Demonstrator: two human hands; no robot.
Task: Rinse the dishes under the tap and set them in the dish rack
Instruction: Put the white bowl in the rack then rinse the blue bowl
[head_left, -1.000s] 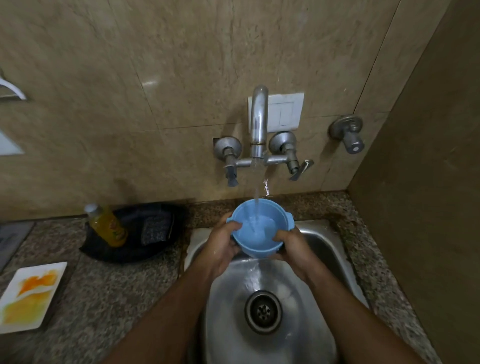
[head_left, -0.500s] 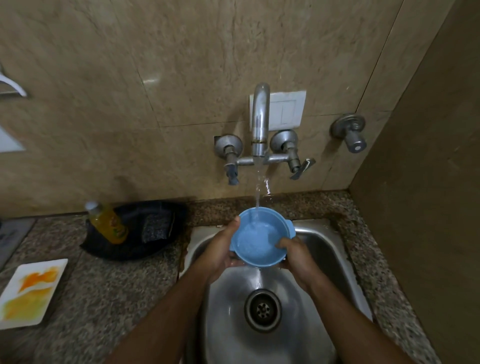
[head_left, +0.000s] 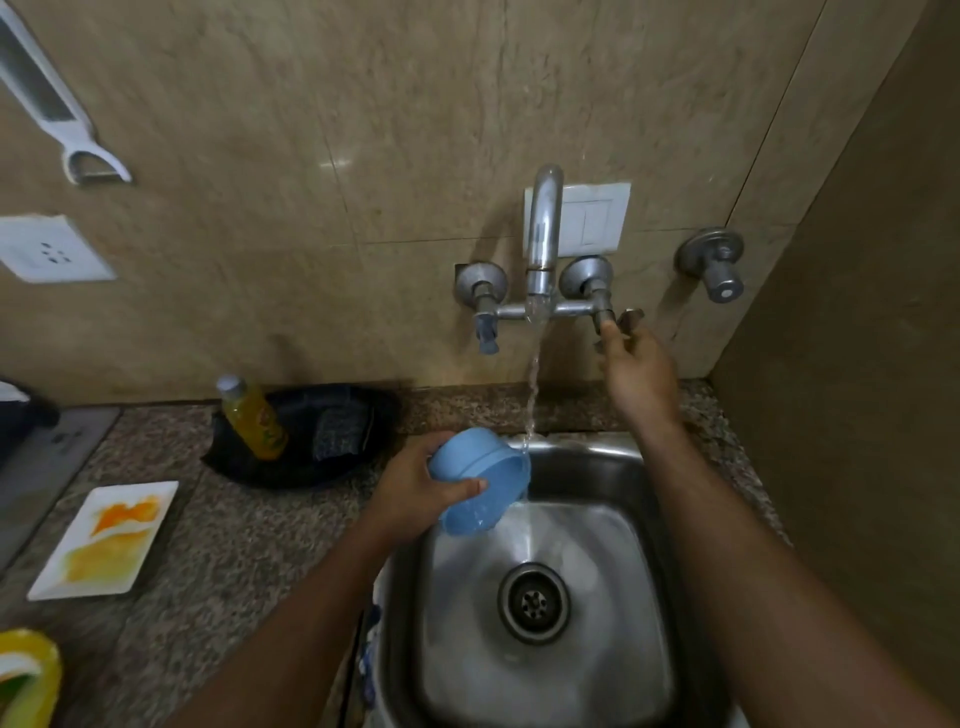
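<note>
- My left hand (head_left: 415, 493) now carries the blue bowl (head_left: 480, 480) alone — thumb across the outside wall, fingers wrapped behind it. A second ago both hands cupped it upright under the stream.
- The bowl is tipped on its side now, mouth facing right, over the left edge of the sink (head_left: 587, 452). The water (head_left: 532, 384) only clips its rim and runs on into the basin.
- My right hand (head_left: 636, 369) has left the bowl and gone up to the right-hand tap handle (head_left: 618, 319). The fingertips touch the lever, loosely curled (whether they actually pinch it, I can't tell).
- The tap (head_left: 543, 234) is running at this moment.
- My read: rinse of this bowl is done, I'm draining it and about to shut the water off. Next step would be the rack.
- No dish rack in view — it must be off-frame.
- A white plate (head_left: 106, 540) smeared with yellow sits on the counter (head_left: 234, 545) well to the left, so at least one dish is left. Shutting the tap may be premature (or just saving water).
- Risk: wet plastic in a one-hand grip, so it could slip.
</note>
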